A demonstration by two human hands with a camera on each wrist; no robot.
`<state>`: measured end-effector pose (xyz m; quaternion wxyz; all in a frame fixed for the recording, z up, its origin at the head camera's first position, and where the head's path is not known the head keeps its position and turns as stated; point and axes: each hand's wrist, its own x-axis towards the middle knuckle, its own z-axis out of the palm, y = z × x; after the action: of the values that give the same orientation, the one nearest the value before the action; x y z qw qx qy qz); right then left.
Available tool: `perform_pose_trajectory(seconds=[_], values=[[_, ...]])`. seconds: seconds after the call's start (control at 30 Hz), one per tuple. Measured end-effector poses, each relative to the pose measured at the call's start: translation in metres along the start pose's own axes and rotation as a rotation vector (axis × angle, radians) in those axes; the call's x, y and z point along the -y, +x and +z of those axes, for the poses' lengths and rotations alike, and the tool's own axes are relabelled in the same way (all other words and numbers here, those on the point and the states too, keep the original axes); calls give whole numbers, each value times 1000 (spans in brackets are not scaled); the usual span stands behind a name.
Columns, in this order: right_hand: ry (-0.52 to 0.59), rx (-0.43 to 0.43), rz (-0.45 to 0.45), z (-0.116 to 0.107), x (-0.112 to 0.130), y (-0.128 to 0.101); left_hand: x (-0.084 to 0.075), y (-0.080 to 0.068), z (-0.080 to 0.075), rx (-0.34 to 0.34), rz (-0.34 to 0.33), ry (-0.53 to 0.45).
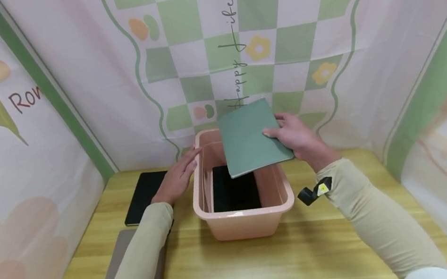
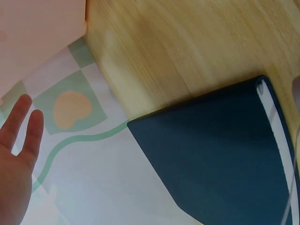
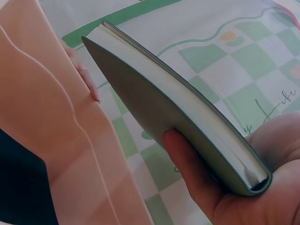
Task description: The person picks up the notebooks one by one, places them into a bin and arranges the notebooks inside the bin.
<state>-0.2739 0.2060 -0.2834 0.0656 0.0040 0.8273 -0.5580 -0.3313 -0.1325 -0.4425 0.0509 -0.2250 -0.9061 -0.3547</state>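
A green notebook (image 1: 249, 138) hangs tilted over the pink plastic bin (image 1: 242, 227), gripped along its right edge by my right hand (image 1: 298, 136). In the right wrist view the thumb and fingers clasp the notebook (image 3: 187, 112) near its spine, its white page edges showing. Inside the bin lies a black flat item (image 1: 235, 192), partly hidden by the green notebook. My left hand (image 1: 177, 177) rests with extended fingers against the bin's left rim. Just left of that hand is a black notebook (image 1: 143, 198), whose dark cover (image 2: 211, 145) and white pages show in the left wrist view.
A grey-brown notebook or folder (image 1: 117, 269) lies at the table's left, partly under my left forearm. Printed fabric (image 1: 222, 39) walls the wooden table (image 1: 242, 270) at the back and both sides. A black strap (image 1: 314, 192) dangles from my right sleeve.
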Motion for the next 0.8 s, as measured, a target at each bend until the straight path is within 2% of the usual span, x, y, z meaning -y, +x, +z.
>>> perform_pose_trajectory(seconds=[0.2,0.57,0.8], values=[[53,10,-13,8,2,3,0,-1,0,3,-15,3],[121,-1,32,17,7,10,-1,-1,-2,6,-5,6],[67,-46,6,25,6,15,-1,-1,-2,9,6,6]])
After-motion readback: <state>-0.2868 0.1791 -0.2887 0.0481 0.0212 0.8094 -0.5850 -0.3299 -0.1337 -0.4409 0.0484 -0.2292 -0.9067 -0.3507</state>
